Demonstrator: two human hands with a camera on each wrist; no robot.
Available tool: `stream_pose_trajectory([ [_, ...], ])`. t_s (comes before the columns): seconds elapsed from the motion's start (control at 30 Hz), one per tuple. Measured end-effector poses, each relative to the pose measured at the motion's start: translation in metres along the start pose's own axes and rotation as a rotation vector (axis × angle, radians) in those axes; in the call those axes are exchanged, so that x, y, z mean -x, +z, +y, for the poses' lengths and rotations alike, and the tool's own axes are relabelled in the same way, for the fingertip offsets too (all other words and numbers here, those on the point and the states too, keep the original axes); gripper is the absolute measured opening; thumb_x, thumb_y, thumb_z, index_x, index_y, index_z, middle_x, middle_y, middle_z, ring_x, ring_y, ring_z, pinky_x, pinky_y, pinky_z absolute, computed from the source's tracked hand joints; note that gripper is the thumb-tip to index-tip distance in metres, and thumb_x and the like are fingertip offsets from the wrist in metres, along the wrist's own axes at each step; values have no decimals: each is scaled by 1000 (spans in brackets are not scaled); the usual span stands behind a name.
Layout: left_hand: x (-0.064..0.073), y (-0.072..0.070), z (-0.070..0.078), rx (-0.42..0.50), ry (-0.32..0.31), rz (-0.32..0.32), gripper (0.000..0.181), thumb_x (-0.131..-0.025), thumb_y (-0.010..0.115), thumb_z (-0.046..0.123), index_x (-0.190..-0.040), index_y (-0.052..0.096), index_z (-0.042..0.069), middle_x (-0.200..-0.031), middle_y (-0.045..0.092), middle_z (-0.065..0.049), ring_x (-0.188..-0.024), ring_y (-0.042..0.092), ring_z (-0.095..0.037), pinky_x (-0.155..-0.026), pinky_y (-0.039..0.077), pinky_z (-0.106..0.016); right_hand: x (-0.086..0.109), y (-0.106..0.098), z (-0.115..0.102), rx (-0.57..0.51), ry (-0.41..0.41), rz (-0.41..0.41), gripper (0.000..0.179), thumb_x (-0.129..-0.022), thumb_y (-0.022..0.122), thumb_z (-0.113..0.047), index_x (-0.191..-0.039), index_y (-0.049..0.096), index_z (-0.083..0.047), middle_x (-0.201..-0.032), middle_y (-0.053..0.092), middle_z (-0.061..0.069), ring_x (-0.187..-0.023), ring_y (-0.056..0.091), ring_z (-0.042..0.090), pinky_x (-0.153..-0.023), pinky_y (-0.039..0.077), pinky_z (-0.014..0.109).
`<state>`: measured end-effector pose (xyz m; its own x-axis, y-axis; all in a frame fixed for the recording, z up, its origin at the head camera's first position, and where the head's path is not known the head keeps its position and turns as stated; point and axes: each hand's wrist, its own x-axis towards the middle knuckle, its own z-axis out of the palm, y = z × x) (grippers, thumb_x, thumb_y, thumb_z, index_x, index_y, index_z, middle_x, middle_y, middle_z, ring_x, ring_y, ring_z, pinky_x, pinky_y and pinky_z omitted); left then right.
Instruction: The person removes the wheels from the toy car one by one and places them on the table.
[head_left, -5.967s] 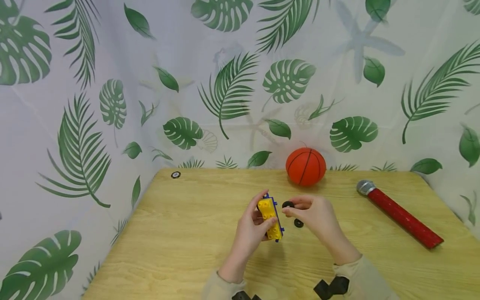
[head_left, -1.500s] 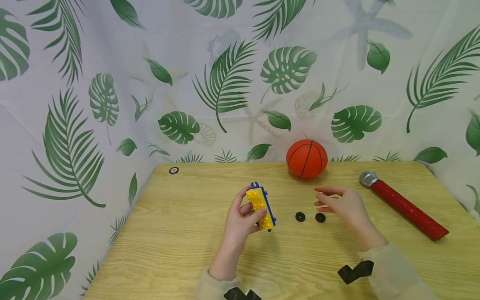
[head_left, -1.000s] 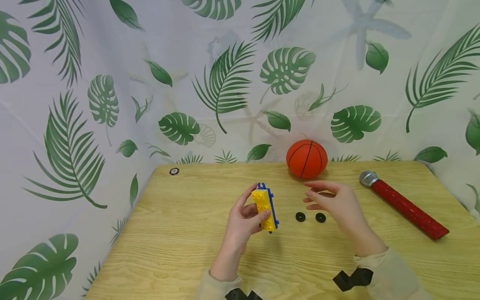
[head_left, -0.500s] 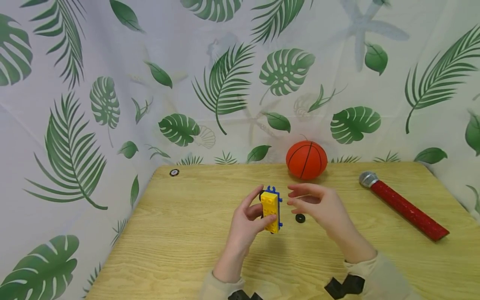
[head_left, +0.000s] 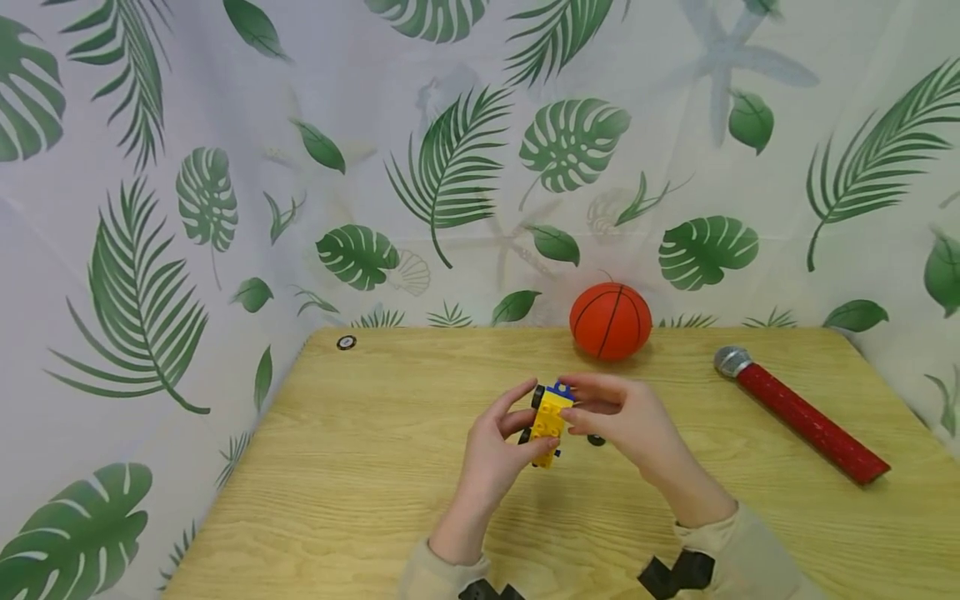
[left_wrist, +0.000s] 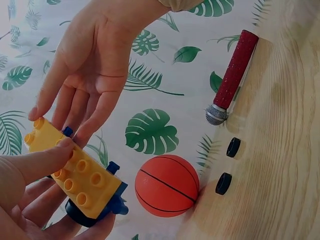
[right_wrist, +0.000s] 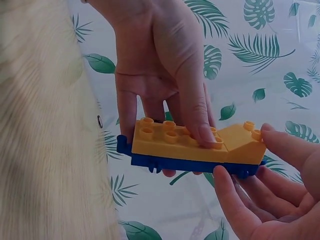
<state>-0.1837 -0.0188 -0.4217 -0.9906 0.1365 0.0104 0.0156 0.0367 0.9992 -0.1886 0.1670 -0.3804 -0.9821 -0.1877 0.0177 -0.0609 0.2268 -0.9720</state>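
Observation:
A yellow-studded toy building-block car (head_left: 550,421) with a blue base is held up above the table. My left hand (head_left: 491,454) grips it, thumb across the yellow top and fingers behind. Two black wheels show along its left side in the head view, one a fitted wheel (head_left: 537,396) at the far end. My right hand (head_left: 633,425) pinches the car's far end between thumb and finger; in the right wrist view the thumb touches a yellow stud and a finger meets the blue base (right_wrist: 187,165). The blue side facing there shows bare axle pegs.
Two loose black wheels, a nearer wheel (left_wrist: 223,184) and another wheel (left_wrist: 233,147), lie on the wooden table (head_left: 360,483). A red ball with black lines (head_left: 611,321) sits at the back, a red microphone (head_left: 806,417) at right, and a small black-and-white disc (head_left: 347,342) at far left.
Six seconds ago my right hand held a black wheel; later both loose wheels lay on the table. My right hand has since moved left to the car, which has turned, showing its left wheels.

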Motion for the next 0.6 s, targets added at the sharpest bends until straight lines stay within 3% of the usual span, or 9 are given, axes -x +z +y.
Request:
stream_pose_trajectory([
  [0.33, -1, -3, -5, -47, 31, 65, 60, -80, 83, 12, -135, 60, 23, -117, 72, -6, -113, 66, -24, -88, 58, -35, 3, -4, -1, -6, -14, -26, 52, -89, 74, -12, -137, 56, 1, -117, 68, 20, -95, 71, 14, -82, 60, 33],
  [0.6, -2, -7, -1, -25, 44, 102, 54, -78, 84, 7, -128, 64, 16, -100, 71, -9, -93, 64, -18, -76, 56, -28, 5, -8, -3, -6, -30, -42, 54, -89, 74, -13, -137, 55, 2, -117, 68, 18, -95, 69, 8, -81, 58, 24],
])
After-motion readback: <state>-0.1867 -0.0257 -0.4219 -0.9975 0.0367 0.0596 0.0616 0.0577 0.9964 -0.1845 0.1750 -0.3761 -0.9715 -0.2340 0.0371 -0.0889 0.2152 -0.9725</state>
